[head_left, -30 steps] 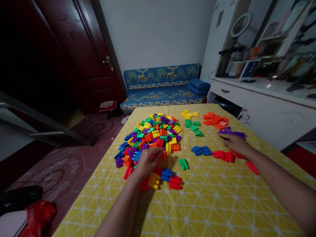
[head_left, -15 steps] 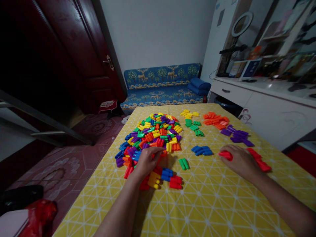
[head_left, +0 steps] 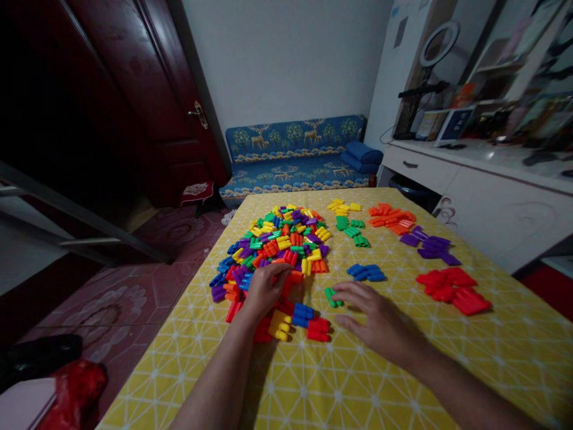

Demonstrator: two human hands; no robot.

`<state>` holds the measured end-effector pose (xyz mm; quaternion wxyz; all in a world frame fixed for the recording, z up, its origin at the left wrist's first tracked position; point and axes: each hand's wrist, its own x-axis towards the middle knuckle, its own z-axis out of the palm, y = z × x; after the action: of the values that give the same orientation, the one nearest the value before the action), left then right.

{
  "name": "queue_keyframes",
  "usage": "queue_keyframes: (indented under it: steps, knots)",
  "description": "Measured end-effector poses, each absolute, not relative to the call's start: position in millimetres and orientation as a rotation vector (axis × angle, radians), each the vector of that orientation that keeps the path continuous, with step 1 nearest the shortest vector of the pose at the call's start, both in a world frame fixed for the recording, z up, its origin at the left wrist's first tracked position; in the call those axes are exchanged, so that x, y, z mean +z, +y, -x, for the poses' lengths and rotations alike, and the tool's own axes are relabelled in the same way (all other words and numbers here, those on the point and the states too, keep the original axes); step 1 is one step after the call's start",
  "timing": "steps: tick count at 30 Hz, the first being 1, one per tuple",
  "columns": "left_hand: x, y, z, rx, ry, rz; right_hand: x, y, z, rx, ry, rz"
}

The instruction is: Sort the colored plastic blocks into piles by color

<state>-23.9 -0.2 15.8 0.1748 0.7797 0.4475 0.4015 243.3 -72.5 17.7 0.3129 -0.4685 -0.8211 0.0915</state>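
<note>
My left hand rests at the near side of a mixed heap of colored plastic pieces; its fingers are bent together over red pieces, and what they hold, if anything, is hidden. My right hand hovers with fingers apart and nothing in it, fingertips beside a green piece. A blue and a red piece lie between the hands, near a yellow one. To the right sits a red group, and beyond my right hand a blue group.
Farther back on the yellow patterned table lie purple, orange, green and yellow groups. A blue sofa stands behind, a white cabinet at right.
My right hand has let go of a red piece at the red group and moved left to the green piece, its fingers now apart. My left hand has barely moved.
</note>
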Motion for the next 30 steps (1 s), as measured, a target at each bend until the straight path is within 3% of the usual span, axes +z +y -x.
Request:
queue_keyframes:
  steps: [7,11,15,20,25,30]
  knots:
    - [20.7,-2.6,23.0,1.166,1.269,-2.116,7.9,-70.4,-210.4,0.127,-2.258,1.403]
    - [34.8,-14.2,22.8,0.945,1.03,-1.962,-3.9,-58.4,-218.6,0.185,-2.109,1.399]
    - [42.5,-25.2,24.0,0.618,0.826,-1.957,-16.6,-54.4,-223.9,0.464,-1.723,1.464]
    - [38.0,-29.5,19.7,0.464,0.806,-2.081,-28.2,-47.9,-224.5,0.795,-1.392,1.327]
    - [39.6,-27.9,15.6,0.569,0.899,-2.257,-33.1,-45.1,-222.3,0.842,-1.319,1.24]
    - [43.2,-20.1,18.2,0.825,1.15,-2.051,-29.6,-48.4,-220.5,0.917,-1.27,1.224]
